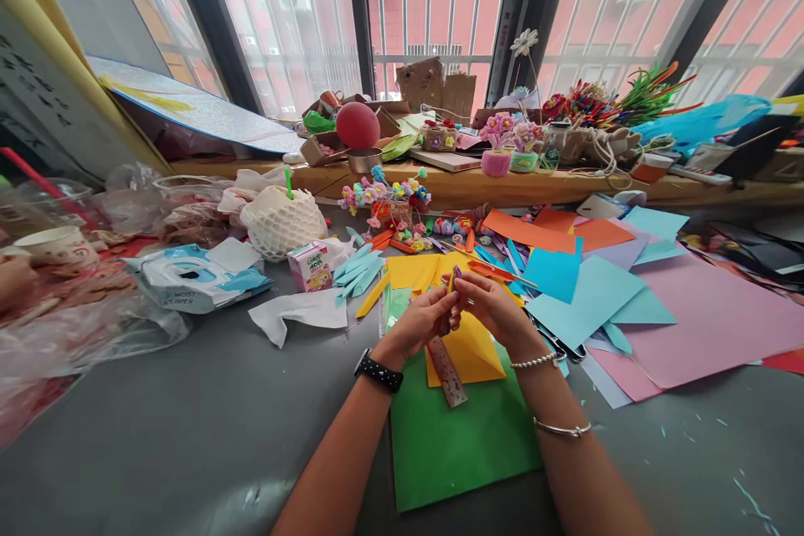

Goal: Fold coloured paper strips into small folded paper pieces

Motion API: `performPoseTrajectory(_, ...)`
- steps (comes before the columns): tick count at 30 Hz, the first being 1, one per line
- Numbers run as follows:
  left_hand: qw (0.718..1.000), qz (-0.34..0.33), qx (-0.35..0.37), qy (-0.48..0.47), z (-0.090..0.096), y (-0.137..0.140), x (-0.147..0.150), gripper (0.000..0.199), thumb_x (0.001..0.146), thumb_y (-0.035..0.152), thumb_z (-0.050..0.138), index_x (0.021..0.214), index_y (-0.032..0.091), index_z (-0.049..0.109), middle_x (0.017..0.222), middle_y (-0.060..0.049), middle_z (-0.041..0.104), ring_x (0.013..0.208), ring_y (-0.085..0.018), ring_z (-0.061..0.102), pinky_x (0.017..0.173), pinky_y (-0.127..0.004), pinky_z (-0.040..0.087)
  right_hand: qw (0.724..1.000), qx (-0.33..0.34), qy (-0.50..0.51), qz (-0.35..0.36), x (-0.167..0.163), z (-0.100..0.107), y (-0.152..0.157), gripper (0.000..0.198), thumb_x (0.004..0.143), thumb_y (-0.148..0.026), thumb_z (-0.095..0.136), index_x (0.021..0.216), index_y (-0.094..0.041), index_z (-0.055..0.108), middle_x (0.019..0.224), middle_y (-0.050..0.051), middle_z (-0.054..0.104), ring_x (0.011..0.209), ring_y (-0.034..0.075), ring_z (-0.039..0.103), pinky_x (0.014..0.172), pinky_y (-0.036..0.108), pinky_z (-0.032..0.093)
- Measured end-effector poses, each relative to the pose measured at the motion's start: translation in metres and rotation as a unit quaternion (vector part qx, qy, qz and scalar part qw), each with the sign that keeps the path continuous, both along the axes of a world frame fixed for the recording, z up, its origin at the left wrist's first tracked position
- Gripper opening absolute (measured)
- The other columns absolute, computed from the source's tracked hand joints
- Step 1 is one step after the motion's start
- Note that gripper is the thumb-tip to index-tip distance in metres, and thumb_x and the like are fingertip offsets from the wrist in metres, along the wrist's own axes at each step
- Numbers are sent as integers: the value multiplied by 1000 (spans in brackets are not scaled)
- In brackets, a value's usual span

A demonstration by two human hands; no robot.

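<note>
Both my hands meet above the green sheet (pixel 461 452), fingertips pinched close together. Between them is a small piece of yellow paper (pixel 450 281), mostly hidden by the fingers. My left hand (pixel 424 316) is closed on its near side, and my right hand (pixel 493 303) grips it from the right. Just below the hands, a patterned ruler-like strip (pixel 447 373) lies across a yellow paper sheet (pixel 481 356). Folded yellow strips (pixel 375 295) and light blue folded strips (pixel 359 270) lie to the left.
Blue, orange and pink paper (pixel 722 314) spreads on the right, with scissors (pixel 571 347) partly under it. At left are wet wipes (pixel 198 276), a small pink box (pixel 311 266) and a net-wrapped round item (pixel 282 222). Another person's hand (pixel 13 280) shows at the left edge.
</note>
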State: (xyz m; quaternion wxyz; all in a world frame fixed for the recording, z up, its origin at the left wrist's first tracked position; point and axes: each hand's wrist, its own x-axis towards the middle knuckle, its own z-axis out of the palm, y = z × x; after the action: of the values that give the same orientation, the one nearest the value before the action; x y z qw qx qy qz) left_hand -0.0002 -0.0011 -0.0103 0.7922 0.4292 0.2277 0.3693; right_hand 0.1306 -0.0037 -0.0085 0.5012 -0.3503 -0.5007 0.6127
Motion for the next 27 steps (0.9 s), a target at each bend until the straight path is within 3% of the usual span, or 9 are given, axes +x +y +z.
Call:
performPoseTrajectory(4, 994, -96, -17, -43, 4, -2, -4, 19, 70, 28, 59, 68, 13, 47, 54, 5, 35, 47, -3, 34, 48, -18, 26, 999, -13, 30, 19, 2, 0, -1, 26, 61, -38, 64, 78, -17, 62, 68, 0, 57, 60, 10, 51, 58, 24, 41)
performPoseTrajectory(8, 991, -126, 16, -30, 4, -3, -7, 18, 72, 30, 55, 70, 13, 48, 60, 1, 41, 53, -7, 42, 52, -22, 31, 998, -20, 23, 60, 1, -3, -2, 27, 65, -43, 60, 75, -18, 57, 54, -4, 50, 46, 10, 48, 47, 24, 39)
performPoseTrajectory(11, 992, -121, 19, -8, 4, -2, -7, 20, 72, 32, 55, 70, 14, 47, 60, 1, 41, 50, -6, 40, 49, -22, 28, 999, 7, -9, 35, 0, -3, -1, 28, 64, -44, 60, 71, -17, 57, 54, -4, 49, 49, 10, 47, 50, 24, 39)
performPoseTrajectory(14, 993, -115, -7, 2, 4, -1, -7, 20, 73, 32, 54, 70, 14, 46, 53, 5, 31, 43, -3, 27, 43, -19, 20, 999, 41, -22, -13, -1, -3, 1, 27, 62, -42, 61, 61, -15, 56, 58, -3, 48, 57, 9, 45, 58, 23, 37)
performPoseTrajectory(20, 994, -106, -16, 13, 7, -1, -8, 23, 71, 33, 55, 68, 14, 43, 51, 7, 25, 42, -2, 20, 41, -17, 15, 998, 46, -30, -12, -1, -4, 2, 26, 65, -40, 60, 58, -15, 56, 59, -3, 48, 57, 8, 42, 59, 22, 35)
performPoseTrajectory(27, 990, -31, 87, 105, -2, 4, -7, 30, 69, 42, 55, 68, 13, 49, 62, 0, 47, 55, -7, 43, 50, -21, 29, 998, 37, -48, 4, -2, -5, 1, 29, 67, -44, 56, 64, -15, 57, 53, -3, 48, 50, 10, 45, 51, 24, 37)
